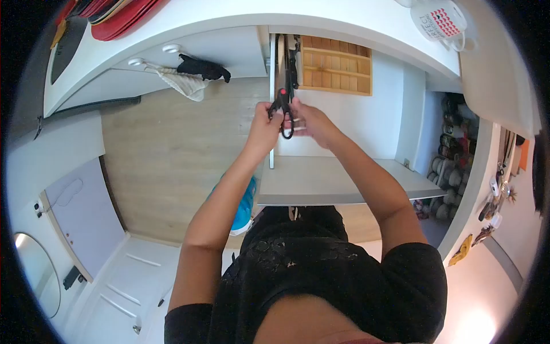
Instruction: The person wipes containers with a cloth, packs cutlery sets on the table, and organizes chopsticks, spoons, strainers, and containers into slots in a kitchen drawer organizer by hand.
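A pair of black scissors [287, 125] with a red dot at the pivot is held over the open drawer [349, 129], near its left wall, handles towards me. My left hand [265, 127] grips the scissors from the left, thumb on the handle. From the right, my right hand [317, 124] has its fingers curled at the handle loops, partly hidden behind them. Beyond the hands, long dark utensils [294, 63] lie along the drawer's left side; where the blades end among them is hard to make out. Beside them sits a wooden divided tray [338, 66].
A white counter [229, 28] runs above the drawer, with a printed mug [438, 23] at right and red plates [123, 23] at left. Cloths [189, 83] hang from cabinet hooks. A blue object [245, 203] stands on the floor by my left arm. Shelves [452, 160] hold several items.
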A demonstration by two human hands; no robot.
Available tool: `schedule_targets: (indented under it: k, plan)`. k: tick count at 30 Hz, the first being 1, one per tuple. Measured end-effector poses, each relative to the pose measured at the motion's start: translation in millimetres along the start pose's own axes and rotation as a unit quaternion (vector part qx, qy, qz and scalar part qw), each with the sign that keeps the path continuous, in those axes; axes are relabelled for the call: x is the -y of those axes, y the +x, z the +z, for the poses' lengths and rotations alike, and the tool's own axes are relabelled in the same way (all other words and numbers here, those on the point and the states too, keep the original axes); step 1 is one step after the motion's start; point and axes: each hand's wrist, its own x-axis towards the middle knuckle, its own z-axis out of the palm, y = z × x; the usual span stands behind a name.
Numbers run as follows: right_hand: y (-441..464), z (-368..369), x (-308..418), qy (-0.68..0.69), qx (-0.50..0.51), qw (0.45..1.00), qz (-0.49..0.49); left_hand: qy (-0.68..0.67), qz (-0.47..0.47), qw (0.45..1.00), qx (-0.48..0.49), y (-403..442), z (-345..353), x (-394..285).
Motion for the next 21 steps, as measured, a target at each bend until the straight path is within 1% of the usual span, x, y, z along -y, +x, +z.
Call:
schedule_targets:
  k: [1,2,3,5,6,7,9,10,11,12,13,14,18,20,21]
  plan:
    - [-15,4,1,0.004,0.003,1.000,-0.018,0.003,-0.003,1.000,0.014,9,6,6]
    - [-22,4,0,0.008,0.006,0.999,-0.037,0.102,0.010,0.995,0.006,17,14,12]
    - [-21,0,0,0.010,0.005,0.999,-0.036,0.103,0.009,0.995,0.008,25,19,18]
    - [-14,-13,1,-0.026,-0.096,0.993,-0.070,0.159,0.050,0.985,0.043,37,27,27]
    - [-9,-18,3,-0.067,-0.138,0.983,-0.104,0.278,0.071,0.958,-0.007,33,29,19]
    - [-2,-24,6,-0.064,-0.136,0.983,-0.104,0.281,0.070,0.957,-0.007,30,28,15]
    - [12,-34,16,-0.231,-0.166,0.951,-0.120,0.332,0.095,0.938,-0.035,25,21,10]
    - [14,-32,25,-0.288,-0.184,0.934,-0.102,0.335,0.095,0.937,-0.034,23,15,10]
    - [25,-34,25,-0.285,-0.184,0.935,-0.102,0.315,0.080,0.946,-0.009,21,8,10]
    - [40,-37,21,-0.346,-0.192,0.911,-0.114,0.295,0.063,0.953,0.014,18,2,12]
    - [50,-36,22,-0.406,-0.198,0.883,-0.127,0.298,0.062,0.953,0.014,15,-4,17]
    - [59,-33,21,-0.413,-0.238,0.869,-0.136,0.281,0.040,0.959,0.003,13,-8,22]
    - [66,-20,42,-0.454,-0.238,0.852,-0.107,0.249,-0.010,0.968,-0.024,3,-16,26]
    - [64,-13,54,-0.464,-0.211,0.859,-0.057,0.249,0.000,0.968,-0.028,1,-18,29]
    - [72,-13,51,-0.466,-0.208,0.858,-0.057,0.249,0.010,0.968,-0.031,0,-19,31]
